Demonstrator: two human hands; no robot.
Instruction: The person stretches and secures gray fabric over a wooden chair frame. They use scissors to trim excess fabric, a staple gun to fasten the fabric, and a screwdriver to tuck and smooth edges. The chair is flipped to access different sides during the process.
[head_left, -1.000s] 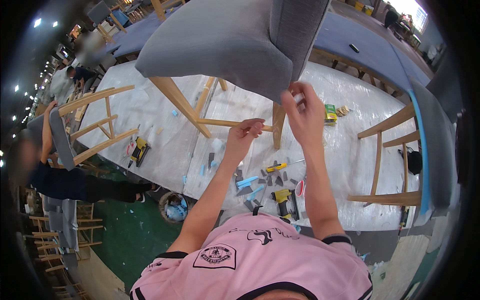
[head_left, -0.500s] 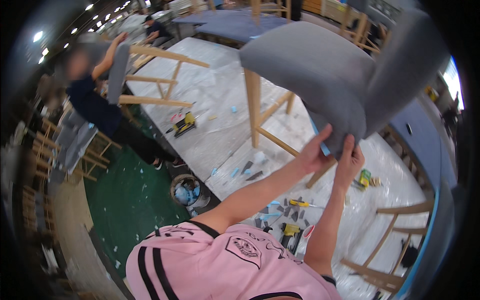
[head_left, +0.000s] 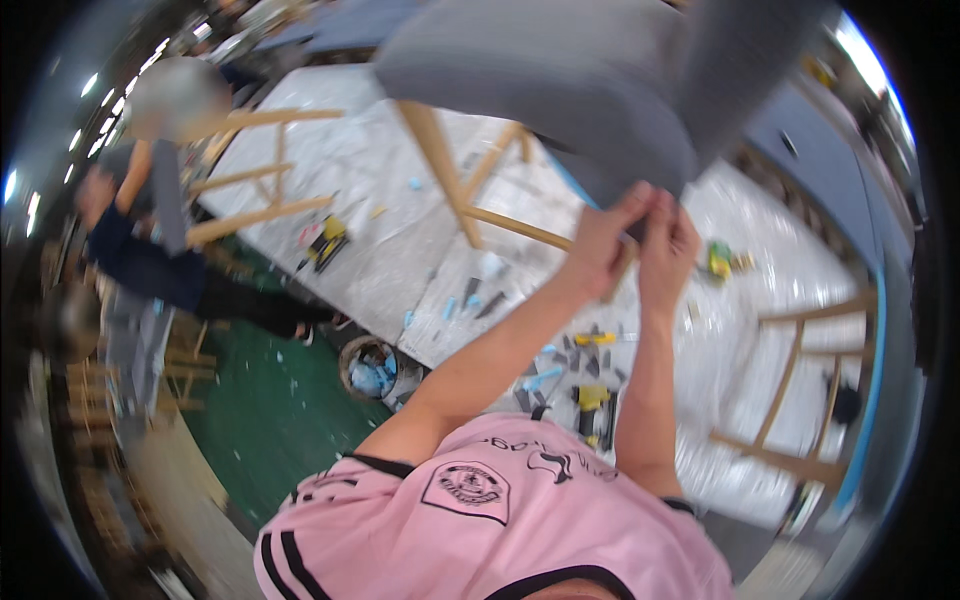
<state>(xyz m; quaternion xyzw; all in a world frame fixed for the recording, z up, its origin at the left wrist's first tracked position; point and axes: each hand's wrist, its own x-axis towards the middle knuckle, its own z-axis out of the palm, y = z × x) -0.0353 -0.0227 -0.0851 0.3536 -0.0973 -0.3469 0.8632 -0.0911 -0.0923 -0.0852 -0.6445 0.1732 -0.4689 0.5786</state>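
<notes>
— Where are the hands?

— Both are raised at the lower corner of the grey upholstered chair with pale wooden legs (head_left: 560, 70), which stands on the white sheeted worktable (head_left: 350, 270), high in the view. The left hand (head_left: 600, 245) and the right hand (head_left: 668, 245) sit side by side, nearly touching each other.

— And the fingers?

— The left hand's fingers are curled narrow and pinch the grey fabric edge at that corner. The right hand's fingers are bunched close too, pressed against the same edge (whether they truly grip the fabric or only press on it, I cannot tell; the picture is blurred there).

— What lies under the arms?

— A scatter of small tools (head_left: 560, 365) on the sheet, among them a yellow and black power tool (head_left: 592, 405) just above the pink shirt (head_left: 480, 520). Another yellow and black tool (head_left: 328, 238) lies further left on the table, and a small green and yellow object (head_left: 720, 260) lies just right of the right hand.

— Anything else about?

— A bare wooden chair frame (head_left: 800, 400) stands at the right. At the left another person in dark clothes (head_left: 150, 260) leans at a second wooden frame (head_left: 250, 170). A round bucket of scraps (head_left: 375, 372) sits on the green floor (head_left: 270, 420) beside the table
</notes>
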